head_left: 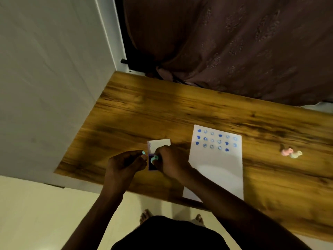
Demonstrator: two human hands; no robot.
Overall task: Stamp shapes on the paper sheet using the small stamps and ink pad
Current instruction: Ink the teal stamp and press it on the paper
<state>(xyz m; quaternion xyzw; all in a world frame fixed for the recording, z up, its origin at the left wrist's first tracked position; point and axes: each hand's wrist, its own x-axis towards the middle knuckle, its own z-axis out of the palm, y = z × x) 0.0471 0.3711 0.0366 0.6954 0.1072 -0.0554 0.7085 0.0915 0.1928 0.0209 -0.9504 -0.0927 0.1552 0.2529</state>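
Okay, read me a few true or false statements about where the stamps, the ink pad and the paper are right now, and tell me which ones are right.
1. The paper sheet already carries blue stamped shapes. True.
2. The right hand presses a stamp on the paper. False: it holds a light blue stamp over the ink pad.
3. A pink stamp and a pale stamp lie right of the paper. True.
4. The ink pad sits on the paper. False: it sits on the wooden table, left of the sheet.
5. The left hand lies flat and empty. False: it pinches a small light blue piece.
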